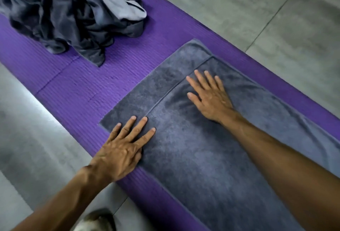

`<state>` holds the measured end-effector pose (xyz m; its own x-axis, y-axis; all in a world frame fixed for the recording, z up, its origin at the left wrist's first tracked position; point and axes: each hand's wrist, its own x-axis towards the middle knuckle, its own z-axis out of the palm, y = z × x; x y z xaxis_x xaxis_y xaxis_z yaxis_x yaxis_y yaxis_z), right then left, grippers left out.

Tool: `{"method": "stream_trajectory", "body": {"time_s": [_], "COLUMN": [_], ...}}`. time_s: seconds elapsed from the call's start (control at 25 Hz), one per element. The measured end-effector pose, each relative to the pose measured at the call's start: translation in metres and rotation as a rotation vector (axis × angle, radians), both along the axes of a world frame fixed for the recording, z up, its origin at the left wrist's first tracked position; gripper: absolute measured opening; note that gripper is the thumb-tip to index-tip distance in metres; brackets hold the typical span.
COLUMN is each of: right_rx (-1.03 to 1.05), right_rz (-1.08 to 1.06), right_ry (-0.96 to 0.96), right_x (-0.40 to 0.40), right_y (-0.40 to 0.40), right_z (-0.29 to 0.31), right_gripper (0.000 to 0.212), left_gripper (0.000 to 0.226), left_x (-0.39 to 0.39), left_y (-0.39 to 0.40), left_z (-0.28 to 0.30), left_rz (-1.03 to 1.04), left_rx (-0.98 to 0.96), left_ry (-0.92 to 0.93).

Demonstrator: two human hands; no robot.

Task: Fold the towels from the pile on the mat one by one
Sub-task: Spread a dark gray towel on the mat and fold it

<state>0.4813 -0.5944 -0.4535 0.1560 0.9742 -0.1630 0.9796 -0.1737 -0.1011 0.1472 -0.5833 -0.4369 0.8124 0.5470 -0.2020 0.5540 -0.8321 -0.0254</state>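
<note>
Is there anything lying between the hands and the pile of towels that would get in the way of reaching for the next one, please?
Nothing visible does. Both the left hand and the right hand lie flat on the spread towel. Between that towel and the pile only bare purple mat shows.

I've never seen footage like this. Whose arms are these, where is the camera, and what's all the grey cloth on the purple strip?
There is no machine here: a person wears a camera on the head, looking down at their own two bare hands. The purple mat lies on a grey floor. Spread on it is a grey towel, with one layer already folded over another. The left hand and the right hand both lie flat on it with straight fingers, pressing rather than gripping, so nothing is held. Farther along the mat sits the pile of unfolded towels, waiting their turn.
</note>
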Motion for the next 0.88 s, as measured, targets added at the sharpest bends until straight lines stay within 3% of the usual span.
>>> {"method": "stream_trajectory", "body": {"time_s": [0.12,0.32,0.48,0.6,0.68,0.8,0.88], "right_rx": [0.073,0.095,0.060,0.109,0.095,0.006,-0.013], "right_rz": [-0.401,-0.212,-0.524,-0.658,-0.626,-0.795,-1.060], "right_ry": [-0.014,-0.006,-0.071,0.017,0.018,-0.002,-0.010], "right_x": [0.017,-0.052,-0.031,-0.048,-0.066,-0.062,-0.061], "right_y": [-0.044,-0.186,-0.309,-0.339,-0.380,-0.496,-0.556], "right_z": [0.001,-0.003,0.005,0.011,0.006,0.006,0.021], "right_gripper": [0.062,0.059,0.060,0.057,0.056,0.058,0.059], "left_gripper": [0.063,0.061,0.065,0.061,0.064,0.061,0.044], "left_x": [0.015,0.028,0.040,0.086,0.105,0.095,0.107], "left_y": [-0.001,-0.025,-0.029,-0.062,-0.114,-0.157,-0.156], "left_z": [0.014,0.002,0.013,0.026,0.019,0.005,0.009], "left_rz": [0.037,-0.120,-0.087,-0.035,-0.282,-1.060,-1.196], "left_rx": [-0.018,-0.116,-0.112,-0.096,-0.143,-0.131,-0.172], "left_ry": [0.009,-0.022,0.030,-0.033,-0.077,0.025,-0.043]}}
